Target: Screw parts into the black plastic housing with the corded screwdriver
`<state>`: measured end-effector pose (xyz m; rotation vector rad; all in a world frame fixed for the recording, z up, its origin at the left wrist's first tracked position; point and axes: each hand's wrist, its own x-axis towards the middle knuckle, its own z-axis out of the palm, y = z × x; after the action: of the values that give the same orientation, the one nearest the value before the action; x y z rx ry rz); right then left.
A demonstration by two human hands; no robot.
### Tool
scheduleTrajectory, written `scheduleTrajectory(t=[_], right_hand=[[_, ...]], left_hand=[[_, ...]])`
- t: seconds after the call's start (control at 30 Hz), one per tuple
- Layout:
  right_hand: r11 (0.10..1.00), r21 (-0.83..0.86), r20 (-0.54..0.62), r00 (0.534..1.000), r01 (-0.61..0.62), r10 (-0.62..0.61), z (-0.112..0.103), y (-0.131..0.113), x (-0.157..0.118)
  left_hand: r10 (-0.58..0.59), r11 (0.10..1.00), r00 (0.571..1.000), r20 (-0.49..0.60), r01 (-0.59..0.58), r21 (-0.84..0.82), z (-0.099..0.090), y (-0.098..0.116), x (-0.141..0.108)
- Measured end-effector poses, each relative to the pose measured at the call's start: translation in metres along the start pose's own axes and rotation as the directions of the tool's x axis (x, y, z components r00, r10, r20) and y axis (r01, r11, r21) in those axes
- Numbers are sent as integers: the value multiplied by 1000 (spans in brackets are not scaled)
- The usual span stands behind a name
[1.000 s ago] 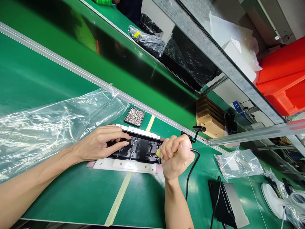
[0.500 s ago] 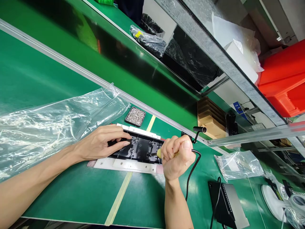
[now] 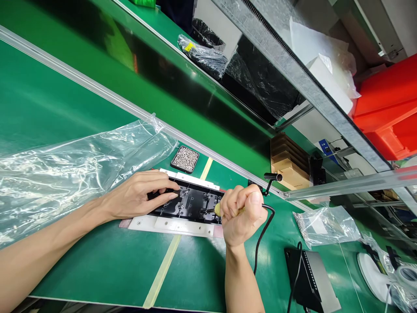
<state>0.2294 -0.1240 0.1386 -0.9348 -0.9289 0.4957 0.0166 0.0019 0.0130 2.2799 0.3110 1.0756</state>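
A long black plastic part (image 3: 192, 202) lies in a white fixture (image 3: 185, 228) on the green table. My left hand (image 3: 140, 195) rests over the part's left end, thumb and fingers apart, the fingertips touching it. Closed in a fist, my right hand (image 3: 243, 213) grips a corded tool with a yellowish front (image 3: 217, 209), its tip pointing down at the right portion of the part. The fist hides most of the tool. A black cable (image 3: 265, 232) runs from behind the fist. Just behind the fixture sits a small black tray of tiny metal pieces (image 3: 185, 159).
Clear plastic sheeting (image 3: 81, 169) covers the left of the table. A metal rail (image 3: 81, 82) runs behind. To the right are a black tube on a stand (image 3: 273, 177), a plastic bag (image 3: 329, 226), a black and grey box (image 3: 309, 278) and a red bin (image 3: 387, 108).
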Motion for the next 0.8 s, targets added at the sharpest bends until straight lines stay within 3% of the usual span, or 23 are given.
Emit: scheduleTrajectory(t=[0.8], right_hand=[[999, 52, 9, 1000, -11, 10, -1, 0, 0]], left_hand=[[19, 1000, 1000, 9, -19, 14, 1, -2, -2]])
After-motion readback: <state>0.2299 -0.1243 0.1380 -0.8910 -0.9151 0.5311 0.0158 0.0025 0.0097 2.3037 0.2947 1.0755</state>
